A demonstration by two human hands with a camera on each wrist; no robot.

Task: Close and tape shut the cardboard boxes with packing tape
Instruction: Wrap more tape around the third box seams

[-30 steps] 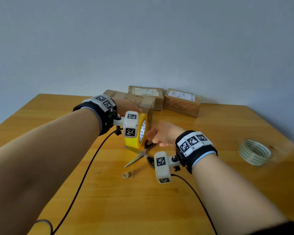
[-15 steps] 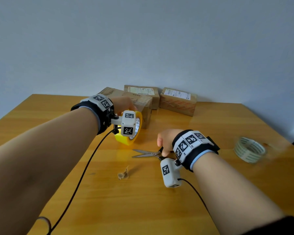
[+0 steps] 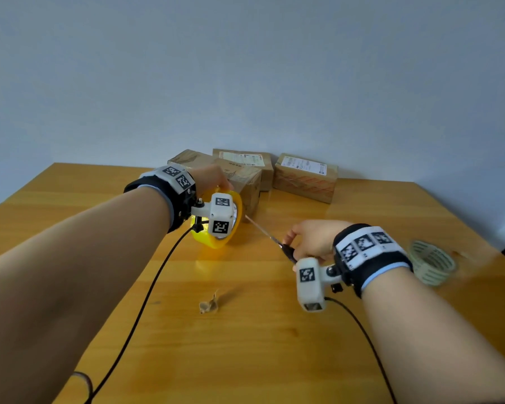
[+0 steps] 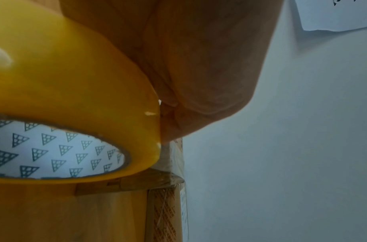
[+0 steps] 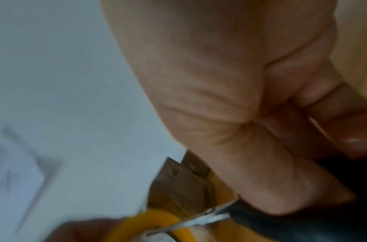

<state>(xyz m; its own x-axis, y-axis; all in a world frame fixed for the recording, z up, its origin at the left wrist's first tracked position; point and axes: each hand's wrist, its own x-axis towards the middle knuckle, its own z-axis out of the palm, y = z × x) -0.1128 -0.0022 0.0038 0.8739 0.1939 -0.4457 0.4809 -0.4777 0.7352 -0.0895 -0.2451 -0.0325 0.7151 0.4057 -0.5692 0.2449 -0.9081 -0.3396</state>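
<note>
Tape roll: glossy yellow packing tape roll [image 3: 216,242], white core printed with small triangles, stands on edge under the left hand [image 3: 212,177], whose fingers curl over its top.
Nearest box: brown cardboard box [image 3: 245,182], just beyond the roll, clear film over its edge.
Scissors: black-handled scissors [image 3: 270,236] gripped by the right hand [image 3: 312,239]; thin metal blades point at the roll.
Other boxes: two labelled cardboard boxes [image 3: 305,177] behind, by the wall.
Table: smooth wooden table [image 3: 245,345]; crumpled tape scrap [image 3: 209,304] nearer the person; pale tape roll [image 3: 432,262] right of the right hand.
</note>
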